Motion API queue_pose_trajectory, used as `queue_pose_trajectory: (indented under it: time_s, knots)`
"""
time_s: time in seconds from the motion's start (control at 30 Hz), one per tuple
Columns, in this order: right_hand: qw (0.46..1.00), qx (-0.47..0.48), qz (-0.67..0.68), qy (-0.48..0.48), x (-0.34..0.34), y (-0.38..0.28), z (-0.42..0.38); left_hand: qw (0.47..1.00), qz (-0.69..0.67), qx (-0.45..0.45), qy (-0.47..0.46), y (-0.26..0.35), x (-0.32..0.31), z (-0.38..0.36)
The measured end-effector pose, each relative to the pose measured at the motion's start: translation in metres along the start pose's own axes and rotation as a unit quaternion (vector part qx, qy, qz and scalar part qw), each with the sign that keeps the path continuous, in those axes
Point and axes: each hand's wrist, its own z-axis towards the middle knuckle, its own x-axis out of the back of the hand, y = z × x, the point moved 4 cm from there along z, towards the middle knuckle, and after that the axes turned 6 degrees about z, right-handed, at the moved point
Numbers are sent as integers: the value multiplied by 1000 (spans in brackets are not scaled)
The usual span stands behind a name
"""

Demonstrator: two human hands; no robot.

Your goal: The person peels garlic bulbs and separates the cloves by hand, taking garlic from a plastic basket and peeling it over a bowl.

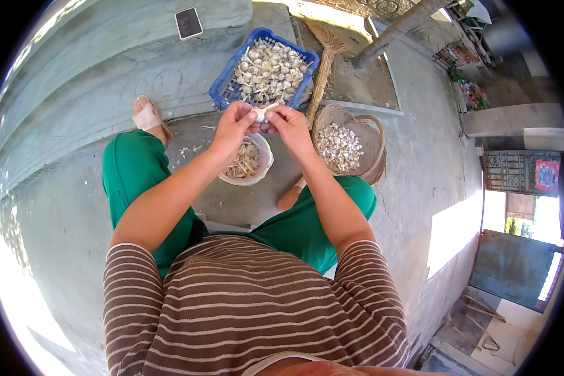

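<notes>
A whitish garlic bulb with a short stem (261, 115) is held between my two hands, above the near edge of a blue plastic basket (216, 88). My left hand (237, 125) pinches its left side with closed fingers. On its right side, my right hand (289, 127) grips the bulb near the stem. Many garlic bulbs (272, 67) fill the blue basket. Below my hands stands a white bucket (268, 161) with dry stems and skins (244, 164) inside. Separated cloves (339, 147) lie in a round wicker basket (375, 141) at the right.
A phone or tablet (188, 24) lies on the concrete step at the upper left. A straw broom (324, 69) leans beside the blue basket, near a post (398, 34). My sandalled foot (149, 116) is left of the bucket. Scraps lie on the floor.
</notes>
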Motion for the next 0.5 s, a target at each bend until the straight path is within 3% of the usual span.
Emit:
queue_pose_trajectory:
  time_s: [0.07,0.1,0.2,0.23,0.3,0.43,0.5]
  knots:
    - [984,138,-112,24,4,-3,-3,1000,-8,-4,-20,-3,3,-1]
    - [984,150,-94,30,3,-3,-4,1000,-5,-18,-25,-3,2,-6]
    - [997,63,28,-29,-1,4,-9,998,-51,-31,-23,-6,-2,-23]
    - [996,74,40,-35,-4,4,-10,998,-50,-29,-20,-9,-1,-27]
    - [997,70,-2,-40,-7,2,-17,993,-115,-21,13,-18,5,-35]
    - [996,41,-59,-55,-17,7,-26,992,-119,-36,17,-29,8,-51]
    - [997,43,-45,-47,-22,11,-27,995,4,-87,39,-25,6,-57]
